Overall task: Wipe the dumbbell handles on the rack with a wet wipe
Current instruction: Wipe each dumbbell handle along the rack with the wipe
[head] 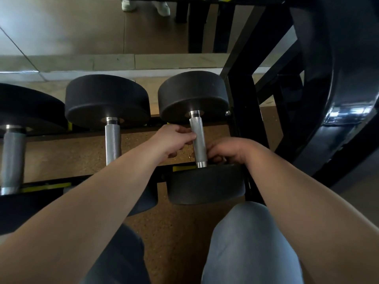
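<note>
Three black dumbbells lie across the rack [244, 119] with knurled steel handles. My left hand [174, 140] reaches the rightmost dumbbell handle [198, 140] from the left, thumb and curled fingers pinching its side at mid-length. My right hand [227, 149] sits on the other side, lower down. Its curled fingers press against the handle near the front head [205, 184], and the fingertips are hidden. No wet wipe shows in either hand. The middle dumbbell handle [112, 142] and the left dumbbell handle [12, 158] are untouched.
A large black weight plate [338, 78] on a dark frame looms close at the right. Yellow strips [46, 186] mark the rack's front rail. My knees in grey trousers [246, 242] are below. Another person's white shoes [162, 7] stand far off on the floor.
</note>
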A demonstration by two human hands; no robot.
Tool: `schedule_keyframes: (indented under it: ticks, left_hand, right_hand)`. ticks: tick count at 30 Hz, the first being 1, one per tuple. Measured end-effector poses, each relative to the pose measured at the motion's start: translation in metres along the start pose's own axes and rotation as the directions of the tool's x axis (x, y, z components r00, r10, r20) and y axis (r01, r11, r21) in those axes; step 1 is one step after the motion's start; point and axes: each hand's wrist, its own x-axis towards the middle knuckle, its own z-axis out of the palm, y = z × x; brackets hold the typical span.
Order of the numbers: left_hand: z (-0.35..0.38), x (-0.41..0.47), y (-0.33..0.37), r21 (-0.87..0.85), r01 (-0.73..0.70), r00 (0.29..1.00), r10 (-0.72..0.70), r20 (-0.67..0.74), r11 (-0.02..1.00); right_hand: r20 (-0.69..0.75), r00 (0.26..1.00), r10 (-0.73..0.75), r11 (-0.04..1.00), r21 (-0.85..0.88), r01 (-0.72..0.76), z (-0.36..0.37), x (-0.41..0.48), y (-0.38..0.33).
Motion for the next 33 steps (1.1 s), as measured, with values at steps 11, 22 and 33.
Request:
schedule_keyframes:
  ticks: [11, 22, 33]
  left_hand:
    - [0.002, -0.002, 0.001, 0.017, 0.006, 1.0, -0.006, -0.016, 1.0]
    - [0.0, -0.005, 0.002, -0.004, 0.022, 1.0, -0.022, 0.015, 1.0]
    - [-0.003, -0.008, 0.001, -0.077, 0.047, 0.999, -0.045, 0.024, 0.996]
  right_hand:
    - [-0.173, 0.979, -0.11, 0.979, -0.186, 0.077, 0.001, -0.007, -0.003]
    - [-0.498, 0.761, -0.416, 0.908, -0.27, 0.32, 0.008, -0.045, -0.023]
    - [-0.707, 0.561, -0.43, 0.9, -0.385, 0.205, 0.036, -0.029, -0.048]
